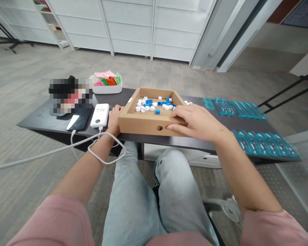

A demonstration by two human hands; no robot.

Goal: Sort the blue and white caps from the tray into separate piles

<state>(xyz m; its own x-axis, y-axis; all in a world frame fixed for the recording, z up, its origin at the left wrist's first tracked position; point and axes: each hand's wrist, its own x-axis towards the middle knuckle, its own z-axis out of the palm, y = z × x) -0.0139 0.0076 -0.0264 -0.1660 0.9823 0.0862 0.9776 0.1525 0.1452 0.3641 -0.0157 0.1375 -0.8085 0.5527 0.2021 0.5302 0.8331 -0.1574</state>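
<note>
A shallow open cardboard box sits at the near edge of the dark table, with several white and blue bottle caps scattered inside. My right hand grips its near right corner, the thumb on the front wall beside a round hole and the fingers over the rim. Against the outer left wall my left hand holds the box from the side, its fingers curled and partly hidden. A few more white caps show just beyond the right wall, behind my right hand.
Left of the box lie a white power bank with a cable and a dark phone. Behind them stands a white tray of colourful items. Rows of clear teal plastic pieces cover the table's right part.
</note>
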